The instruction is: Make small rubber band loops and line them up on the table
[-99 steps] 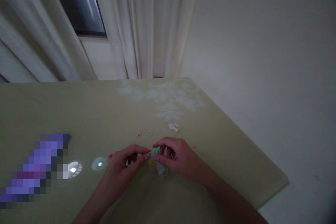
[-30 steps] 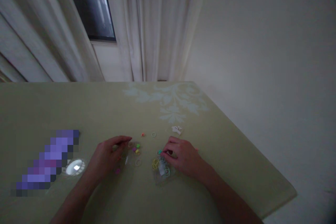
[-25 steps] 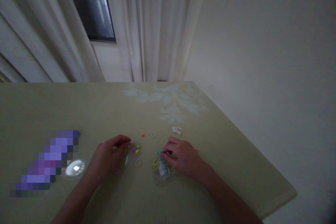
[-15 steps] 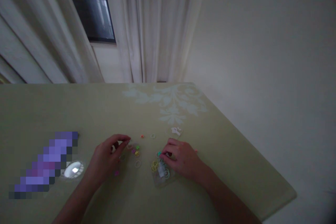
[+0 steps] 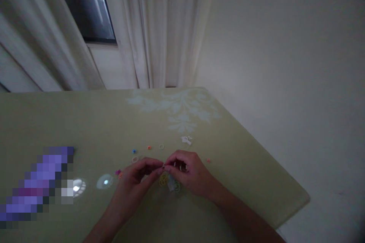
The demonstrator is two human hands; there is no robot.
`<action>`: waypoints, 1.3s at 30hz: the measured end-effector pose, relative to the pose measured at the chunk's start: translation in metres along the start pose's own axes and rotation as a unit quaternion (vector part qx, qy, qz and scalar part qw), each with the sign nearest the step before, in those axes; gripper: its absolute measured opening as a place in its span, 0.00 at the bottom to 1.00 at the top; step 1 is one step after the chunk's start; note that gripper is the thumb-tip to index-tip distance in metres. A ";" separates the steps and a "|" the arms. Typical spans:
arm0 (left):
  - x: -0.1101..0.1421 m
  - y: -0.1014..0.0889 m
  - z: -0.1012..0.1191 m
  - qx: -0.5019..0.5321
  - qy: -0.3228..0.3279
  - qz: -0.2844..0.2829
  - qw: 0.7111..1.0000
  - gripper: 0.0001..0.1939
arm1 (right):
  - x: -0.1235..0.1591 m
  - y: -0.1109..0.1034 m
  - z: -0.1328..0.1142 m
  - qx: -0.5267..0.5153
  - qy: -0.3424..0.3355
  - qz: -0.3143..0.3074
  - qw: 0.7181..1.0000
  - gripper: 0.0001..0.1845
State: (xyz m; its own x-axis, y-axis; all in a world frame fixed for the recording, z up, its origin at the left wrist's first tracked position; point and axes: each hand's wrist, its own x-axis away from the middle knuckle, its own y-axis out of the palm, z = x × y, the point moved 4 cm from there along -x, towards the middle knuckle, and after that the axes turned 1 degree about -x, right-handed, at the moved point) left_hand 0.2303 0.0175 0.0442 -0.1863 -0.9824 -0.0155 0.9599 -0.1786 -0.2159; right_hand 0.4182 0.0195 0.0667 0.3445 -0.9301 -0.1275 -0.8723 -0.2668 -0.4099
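Over the table (image 5: 85, 121), hands (image 5: 132, 180) (image 5: 194, 172) meet, pinching.

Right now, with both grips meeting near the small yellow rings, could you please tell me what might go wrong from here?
The tiny pale item, seemingly pinched only at the tips of the left grip and right grip, could slip and drop among the small yellow rings nearby. The left grip might also brush the small purple piece and small orange piece beside it and scatter them.
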 end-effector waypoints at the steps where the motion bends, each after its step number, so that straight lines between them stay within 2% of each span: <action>1: 0.000 -0.001 0.001 0.004 -0.005 0.000 1.000 0.13 | 0.000 -0.001 0.001 -0.004 0.008 -0.001 1.000 0.06; 5: -0.006 -0.018 -0.004 -0.033 -0.007 0.038 0.999 0.17 | -0.002 -0.010 0.003 0.004 0.015 0.003 1.000 0.07; 7: -0.009 -0.035 -0.009 -0.107 -0.004 0.073 0.992 0.19 | -0.002 -0.016 0.003 0.017 0.000 -0.009 1.000 0.07; 9: -0.011 -0.053 -0.015 -0.217 -0.017 0.103 0.971 0.21 | -0.002 -0.019 0.003 0.038 -0.014 -0.038 0.998 0.06; 12: -0.013 -0.074 -0.023 -0.319 -0.044 0.107 0.941 0.21 | 0.001 -0.019 0.004 0.081 -0.024 -0.074 0.994 0.03; 14: -0.014 -0.081 -0.028 -0.367 -0.059 0.078 0.925 0.19 | 0.003 -0.016 0.003 0.102 -0.031 -0.093 0.990 0.03; 16: -0.015 -0.081 -0.032 -0.386 -0.075 0.038 0.919 0.20 | 0.004 -0.010 0.003 0.115 -0.036 -0.107 0.987 0.03; 19: -0.016 -0.078 -0.036 -0.380 -0.087 0.006 0.921 0.22 | 0.004 -0.004 0.004 0.129 -0.034 -0.087 0.987 0.03; 22: -0.016 -0.076 -0.035 -0.402 -0.071 0.008 0.913 0.22 | 0.005 0.001 0.005 0.133 -0.029 -0.093 0.986 0.03; 28: -0.016 -0.074 -0.033 -0.441 -0.072 0.010 0.895 0.20 | 0.008 0.005 0.005 0.155 -0.028 -0.184 0.970 0.04; 31: -0.017 -0.070 -0.031 -0.463 -0.067 0.015 0.884 0.19 | 0.009 0.006 0.004 0.178 -0.037 -0.205 0.962 0.04; 39: -0.020 -0.069 -0.036 -0.481 -0.081 0.007 0.873 0.20 | 0.008 0.000 0.000 0.166 -0.053 -0.141 0.975 0.03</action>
State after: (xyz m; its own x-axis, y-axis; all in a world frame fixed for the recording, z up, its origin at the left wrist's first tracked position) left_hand 0.1603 0.0511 0.0239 -0.0699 -0.9929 0.0965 0.3272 -0.1142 -0.9380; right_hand 0.4209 0.0122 0.0651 0.6032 -0.7957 -0.0542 -0.5841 -0.3945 -0.7094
